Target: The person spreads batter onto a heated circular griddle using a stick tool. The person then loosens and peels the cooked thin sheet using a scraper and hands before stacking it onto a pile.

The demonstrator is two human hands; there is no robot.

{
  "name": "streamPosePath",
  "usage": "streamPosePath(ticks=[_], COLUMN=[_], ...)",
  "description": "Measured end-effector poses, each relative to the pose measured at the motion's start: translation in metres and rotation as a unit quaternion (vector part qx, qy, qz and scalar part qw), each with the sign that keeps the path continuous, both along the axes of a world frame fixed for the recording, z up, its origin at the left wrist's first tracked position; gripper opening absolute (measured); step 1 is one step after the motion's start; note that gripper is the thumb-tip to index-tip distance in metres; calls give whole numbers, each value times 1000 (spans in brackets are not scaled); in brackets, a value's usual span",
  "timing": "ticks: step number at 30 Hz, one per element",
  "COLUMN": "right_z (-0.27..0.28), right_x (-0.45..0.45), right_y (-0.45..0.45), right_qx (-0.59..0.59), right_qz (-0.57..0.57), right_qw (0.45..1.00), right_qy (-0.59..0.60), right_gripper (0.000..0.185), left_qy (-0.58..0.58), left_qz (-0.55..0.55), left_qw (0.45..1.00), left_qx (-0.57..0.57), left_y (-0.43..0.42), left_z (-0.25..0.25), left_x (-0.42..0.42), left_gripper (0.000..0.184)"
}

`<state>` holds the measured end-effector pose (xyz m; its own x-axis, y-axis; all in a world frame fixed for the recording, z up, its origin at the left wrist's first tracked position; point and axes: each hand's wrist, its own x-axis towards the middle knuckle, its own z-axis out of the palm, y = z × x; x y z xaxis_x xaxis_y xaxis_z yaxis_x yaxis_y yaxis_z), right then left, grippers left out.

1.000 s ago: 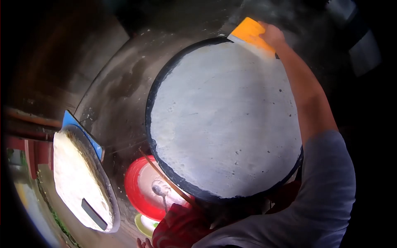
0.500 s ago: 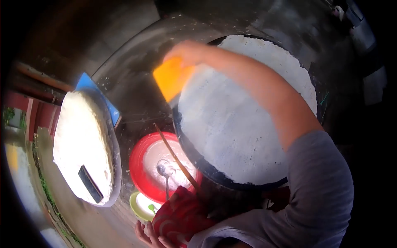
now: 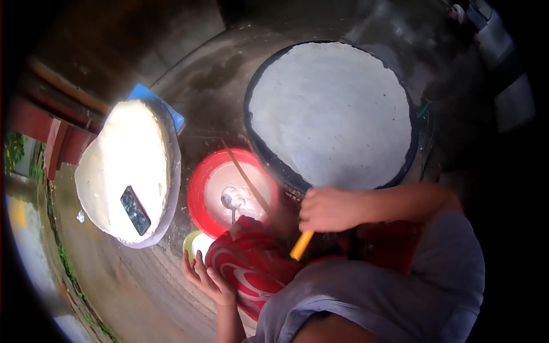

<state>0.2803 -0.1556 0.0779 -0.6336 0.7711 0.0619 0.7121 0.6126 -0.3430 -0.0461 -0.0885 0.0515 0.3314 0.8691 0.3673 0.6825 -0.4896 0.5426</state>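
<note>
A thin white layer covers most of a large round black griddle. My right hand is at the griddle's near edge, its fingers wrapped round the yellow scraper, which points down and is seen edge-on. At the lower left, my left hand has its fingers apart and holds nothing, beside a red patterned cloth and a small green-rimmed bowl. A red basin of pale batter, with a metal ladle in it, stands left of the griddle. A thin wooden stick lies across the basin.
At the left is a stack of pale round sheets with a dark phone-like object on top. A blue board shows behind the stack. Green strands lie right of the griddle. Red structure stands at the far left.
My right hand has swept the scraper from the griddle's far edge round its left side, then down to its near edge. My left hand has come further into view. The camera view has shifted.
</note>
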Motion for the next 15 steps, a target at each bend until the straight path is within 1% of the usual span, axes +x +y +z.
streamPosePath(ticks=[1,2,3,4,5,6,7,8,10,11,12,13,15], right_z=[5,11,15,-1,-31,-43,-40,-46,-53,-47,-53,-57,-52], right_x=[13,27,42,65,93,109,124,134,142,134,138,136,117], right_y=[-16,-33,-51,-72,-97,-116,-132,-148,-179,-187,-202,-215,-228], right_qx=[-27,-78,-124,-49,24,109,56,61,68,76,76,73,73], right_qz=[-83,-240,-384,-460,-534,-580,-574,-558,-600,-634,-630,-638,-653], right_qw=[996,967,914,881,829,797,772,741,645,590,582,570,547], right_qy=[7,19,33,105,166,125,266,370,469,495,509,513,519], right_gripper=[12,17,21,27,36,35,29,22,22,22,23,23,23], left_qy=[3,-8,41,96,162,189,164,139,168,223,213,187,191], left_qz=[-1,-1,-30,-47,-87,-98,-86,-75,-71,-60,-35,-9,50], left_qw=[1000,1000,997,988,973,959,961,968,967,961,971,973,976], left_qx=[6,-6,51,112,137,188,203,195,180,154,103,135,93], left_y=[-1,-1,7,19,39,66,96,130,199,221,231,247,265], left_z=[0,-2,-3,2,17,31,40,40,14,4,-4,-23,-38], left_x=[-2,-4,-6,-10,-12,-13,-13,-15,-31,-37,-40,-47,-66], left_gripper=[43,42,41,40,38,38,39,41,41,42,43,40,37])
